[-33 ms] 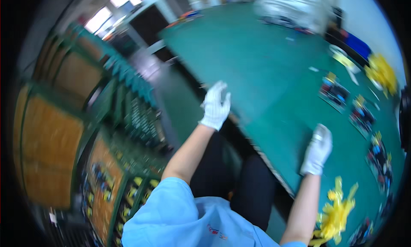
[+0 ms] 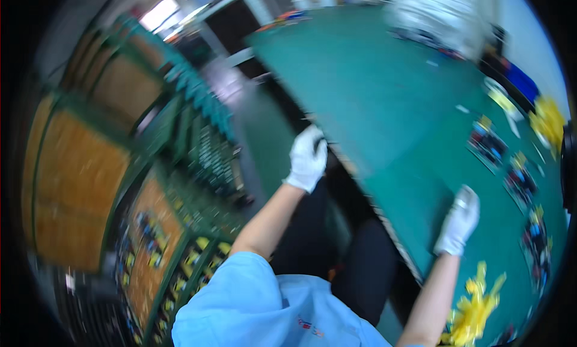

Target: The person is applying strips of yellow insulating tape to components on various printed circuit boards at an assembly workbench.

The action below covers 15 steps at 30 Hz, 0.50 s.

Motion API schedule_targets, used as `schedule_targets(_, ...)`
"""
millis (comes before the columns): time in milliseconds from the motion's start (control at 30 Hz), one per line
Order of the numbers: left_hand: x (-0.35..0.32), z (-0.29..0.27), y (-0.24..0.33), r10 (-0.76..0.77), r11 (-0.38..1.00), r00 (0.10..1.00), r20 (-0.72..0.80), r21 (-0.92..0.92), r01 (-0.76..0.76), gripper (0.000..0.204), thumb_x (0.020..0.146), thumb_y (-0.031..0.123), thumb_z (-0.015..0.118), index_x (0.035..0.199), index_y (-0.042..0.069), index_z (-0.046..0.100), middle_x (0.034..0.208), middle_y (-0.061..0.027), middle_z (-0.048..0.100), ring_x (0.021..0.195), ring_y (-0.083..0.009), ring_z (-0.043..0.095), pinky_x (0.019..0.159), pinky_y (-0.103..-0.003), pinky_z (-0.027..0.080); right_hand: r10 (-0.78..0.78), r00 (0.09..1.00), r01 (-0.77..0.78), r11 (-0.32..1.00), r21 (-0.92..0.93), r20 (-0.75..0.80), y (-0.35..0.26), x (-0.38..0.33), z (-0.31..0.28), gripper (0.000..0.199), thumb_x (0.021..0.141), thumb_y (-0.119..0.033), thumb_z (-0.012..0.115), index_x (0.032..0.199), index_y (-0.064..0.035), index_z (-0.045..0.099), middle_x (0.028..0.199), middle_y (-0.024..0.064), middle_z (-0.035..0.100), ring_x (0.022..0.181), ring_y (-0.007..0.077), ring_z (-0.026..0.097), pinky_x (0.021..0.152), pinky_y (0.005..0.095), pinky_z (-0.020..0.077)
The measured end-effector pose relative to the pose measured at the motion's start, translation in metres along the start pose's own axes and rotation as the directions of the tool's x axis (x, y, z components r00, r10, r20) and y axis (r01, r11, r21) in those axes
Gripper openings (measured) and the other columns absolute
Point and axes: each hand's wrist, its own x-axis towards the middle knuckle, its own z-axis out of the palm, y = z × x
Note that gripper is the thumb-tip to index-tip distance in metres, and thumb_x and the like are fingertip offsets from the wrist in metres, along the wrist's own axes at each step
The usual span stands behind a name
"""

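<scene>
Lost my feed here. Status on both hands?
Left hand gloved, at green table's near edge. Right hand flat on it, empty. Yellow parts lie nearby.

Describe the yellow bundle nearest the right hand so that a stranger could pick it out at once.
Start at the big green table that fills the right side of the view, and follow its near edge down to the white-gloved right hand lying flat on it. Just below that hand, beside the bare forearm, lies a bright yellow bundle of ribbon-like strips. Unlike the dark component boards laid out further right, it is all yellow and splayed.
</scene>
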Motion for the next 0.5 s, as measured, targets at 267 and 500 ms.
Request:
schedule_targets(267,-0.277,-0.222,0.030,-0.703,0.695,0.511,0.494,0.329,0.639,0.024,0.093,0.025,0.055,0.104,0.007,0.066,0.102,-0.0154,0.066,0.096,-0.0343,0.064,0.086,-0.042,0.051,0.011,0.927,0.071,0.977,-0.203,0.375,0.055,0.013,0.009,0.045,0.102,-0.018,0.046,0.143,-0.0003,0.041,0.143,0.0179,0.048,0.127,0.0266,0.052,0.110,0.0360,0.0375)
schedule_targets(500,-0.276,-0.303,0.062,-0.592,0.805,0.779,0.206,0.184,0.563,0.018,0.090,0.015,0.059,0.101,0.002,0.065,0.098,-0.0155,0.067,0.090,-0.0326,0.066,0.080,-0.040,0.054,-0.435,0.747,0.655,0.615,-0.440,0.504,-0.005,-0.030,0.045,0.031,0.094,-0.024,0.055,0.116,-0.0016,0.058,0.107,0.0179,0.062,0.092,0.0320,0.062,0.082,0.0407,0.0503)
